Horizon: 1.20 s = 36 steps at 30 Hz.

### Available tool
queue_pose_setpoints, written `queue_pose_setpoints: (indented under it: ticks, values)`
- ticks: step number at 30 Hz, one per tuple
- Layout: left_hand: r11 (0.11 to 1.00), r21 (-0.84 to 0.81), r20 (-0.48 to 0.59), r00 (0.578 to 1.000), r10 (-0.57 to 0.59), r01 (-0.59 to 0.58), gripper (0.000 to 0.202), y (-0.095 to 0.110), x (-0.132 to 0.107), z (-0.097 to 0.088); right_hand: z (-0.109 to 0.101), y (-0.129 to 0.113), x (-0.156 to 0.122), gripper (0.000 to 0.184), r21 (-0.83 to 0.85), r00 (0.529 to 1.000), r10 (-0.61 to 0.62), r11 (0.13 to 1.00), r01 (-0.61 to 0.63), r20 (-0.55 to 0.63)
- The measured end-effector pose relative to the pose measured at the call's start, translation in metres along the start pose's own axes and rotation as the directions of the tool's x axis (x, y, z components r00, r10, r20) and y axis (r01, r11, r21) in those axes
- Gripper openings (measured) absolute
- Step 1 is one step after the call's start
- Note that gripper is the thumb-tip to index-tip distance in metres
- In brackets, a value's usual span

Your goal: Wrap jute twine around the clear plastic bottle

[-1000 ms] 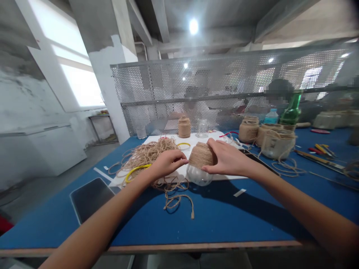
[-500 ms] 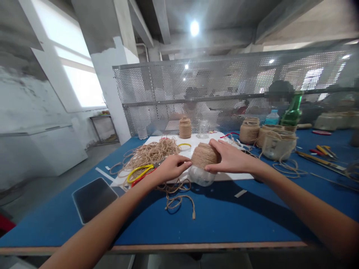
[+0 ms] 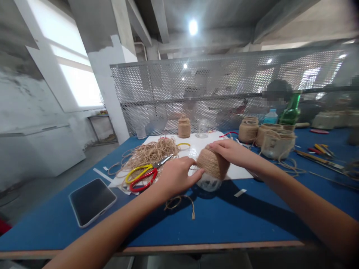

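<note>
A glass jar (image 3: 210, 164) wrapped in jute twine is tilted above the table, its bare glass part facing down toward me. My right hand (image 3: 234, 152) grips it from the right and over the top, fingers partly hidden behind it. At the jar's left side, my left hand (image 3: 179, 175) has its thumb and fingers closed on what looks like a thin strand of twine running to the wrapping. Scissors (image 3: 144, 177) with yellow and red handles lie just left of that hand. Behind them spreads a loose heap of jute twine (image 3: 154, 151).
A phone (image 3: 92, 201) lies at the left. Toward the back stand a twine-wrapped jar (image 3: 184, 127) and a clear glass jar (image 3: 202, 129). On the right are more wrapped jars (image 3: 248, 130), a green bottle (image 3: 291, 110) and tools (image 3: 322, 149). A perforated metal screen (image 3: 168, 86) rises behind.
The wrapped jar has shifted right and turned in my right hand. My left hand has moved right and toward me, leaving more of the scissors visible.
</note>
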<state>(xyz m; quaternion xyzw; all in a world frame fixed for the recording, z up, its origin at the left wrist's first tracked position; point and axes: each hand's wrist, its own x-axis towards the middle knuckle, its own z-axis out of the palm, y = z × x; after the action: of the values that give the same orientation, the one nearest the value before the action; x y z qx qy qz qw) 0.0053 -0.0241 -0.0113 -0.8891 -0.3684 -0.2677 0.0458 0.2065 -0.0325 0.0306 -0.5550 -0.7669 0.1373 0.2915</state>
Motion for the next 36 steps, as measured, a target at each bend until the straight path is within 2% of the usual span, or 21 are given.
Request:
queue_pose_setpoints:
  ticks: [4, 11, 19, 25, 28, 31, 36]
  values:
    - [1.000, 0.012, 0.014, 1.000, 0.020, -0.020, 0.041, -0.002, 0.001, -0.002, -0.002, -0.002, -0.002, 0.038, 0.038, 0.998, -0.022, 0.999, 0.020, 0.051]
    - [0.993, -0.081, 0.178, 0.979, 0.097, -0.083, 0.037, -0.024, 0.012, -0.007, -0.008, 0.003, -0.003, 0.037, 0.057, 0.989, -0.108, 0.993, 0.103, 0.097]
    - [0.992, -0.089, 0.163, 0.981, 0.107, -0.094, 0.036, -0.022, 0.009, -0.005, -0.009, 0.000, -0.006, 0.036, 0.098, 0.979, -0.162, 0.984, 0.150, 0.122]
    - [0.983, -0.183, 0.139, 0.989, 0.052, -0.026, 0.037, -0.023, 0.012, -0.007, -0.013, 0.006, -0.004, 0.037, 0.170, 0.984, -0.152, 0.976, 0.133, 0.099]
    - [0.975, -0.220, 0.172, 0.984, 0.038, 0.001, 0.040, -0.028, 0.013, -0.007, -0.014, 0.009, -0.002, 0.038, 0.189, 0.971, -0.212, 0.964, 0.189, 0.112]
    - [0.974, -0.226, 0.205, 0.976, 0.068, -0.020, 0.042, -0.032, 0.013, -0.006, -0.012, 0.013, 0.001, 0.038, 0.187, 0.946, -0.289, 0.947, 0.260, 0.146]
    - [0.983, -0.175, 0.240, 0.965, 0.101, -0.059, 0.044, -0.035, 0.012, -0.004, -0.007, 0.020, 0.006, 0.038, 0.167, 0.930, -0.312, 0.945, 0.282, 0.195]
